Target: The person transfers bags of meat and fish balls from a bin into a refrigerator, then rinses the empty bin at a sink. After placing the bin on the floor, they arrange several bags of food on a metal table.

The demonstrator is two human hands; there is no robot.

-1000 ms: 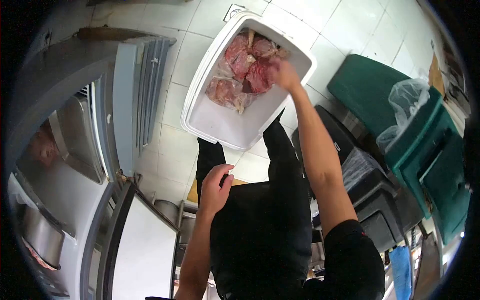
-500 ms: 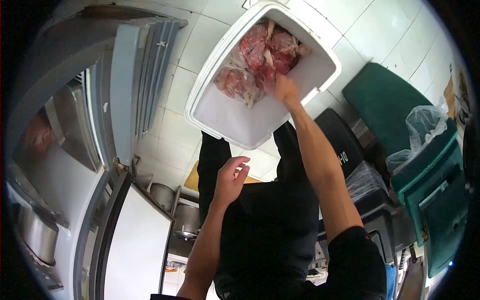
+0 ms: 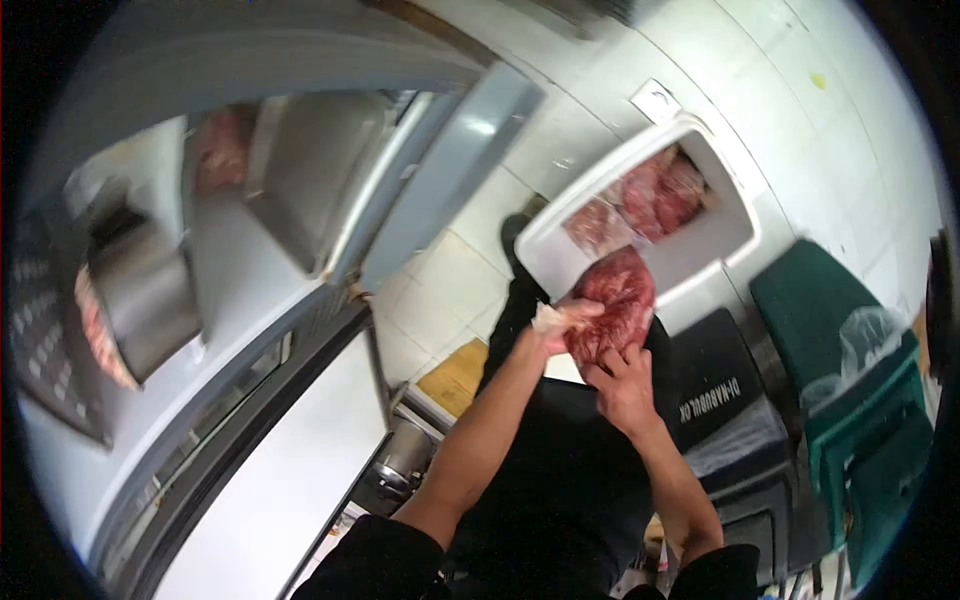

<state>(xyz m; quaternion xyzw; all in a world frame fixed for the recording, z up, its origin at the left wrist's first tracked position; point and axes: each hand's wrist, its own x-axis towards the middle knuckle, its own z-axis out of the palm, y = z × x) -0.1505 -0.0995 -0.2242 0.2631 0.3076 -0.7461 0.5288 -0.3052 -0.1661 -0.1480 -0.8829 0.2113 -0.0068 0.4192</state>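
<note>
Raised from the white tub (image 3: 700, 252) since the earlier frame, 1 piece of red meat (image 3: 620, 292) is overlapping its near edge in view. The left hand (image 3: 562, 330) is wrapping fingers around a pale end (image 3: 547, 318), apparently bone; the right hand (image 3: 626, 392) is pressing bent fingers against the near side. Supporting the broad end from below is making for steadier holding.

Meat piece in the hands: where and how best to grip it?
Likely by its pale, narrow end, from the picture's left, where the left hand is, with the right hand steadying the meat piece: that end juts out like a handle; the red body is broad and rounded.
</note>
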